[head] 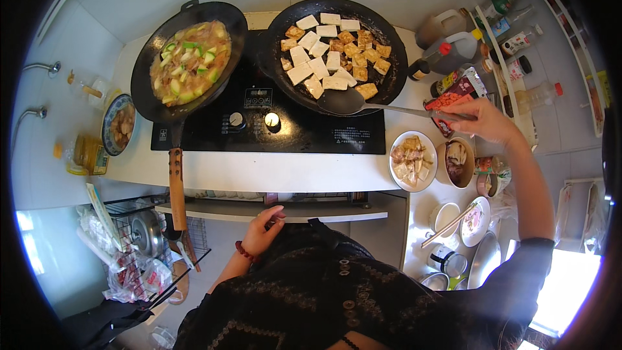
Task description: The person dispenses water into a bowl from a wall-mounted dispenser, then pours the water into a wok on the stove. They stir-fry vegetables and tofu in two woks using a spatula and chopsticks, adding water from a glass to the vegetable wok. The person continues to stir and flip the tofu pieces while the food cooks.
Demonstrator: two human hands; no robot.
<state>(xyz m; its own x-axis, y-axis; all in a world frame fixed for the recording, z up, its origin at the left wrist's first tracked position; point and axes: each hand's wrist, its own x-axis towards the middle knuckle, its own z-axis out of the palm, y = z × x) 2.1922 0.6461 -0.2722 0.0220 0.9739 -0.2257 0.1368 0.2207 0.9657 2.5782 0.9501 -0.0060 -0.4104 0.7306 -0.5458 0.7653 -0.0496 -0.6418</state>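
Observation:
My right hand (474, 116) grips the handle of a dark metal spatula (341, 102) by its end. The spatula's rounded blade rests at the near rim of a large black pan (396, 65), beside the tofu. Browned tofu pieces (359, 60) lie mostly to the right in that pan; pale tofu slices (300, 73) lie mostly to the left and at the back. In front of my waist, my left hand (265, 228) holds nothing, its fingers loosely curled. A black wok (141, 78) with a wooden handle (178, 194) holds a stew with green squash chunks (187, 68).
Both pans stand on a black cooktop (306, 136). To the right are a plate of cooked pieces (413, 161), a brown bowl (455, 162), chopsticks (447, 226) and several sauce bottles (447, 51). A patterned bowl (119, 124) and an oil bottle (87, 154) stand left. Below protrudes a drawer (291, 215).

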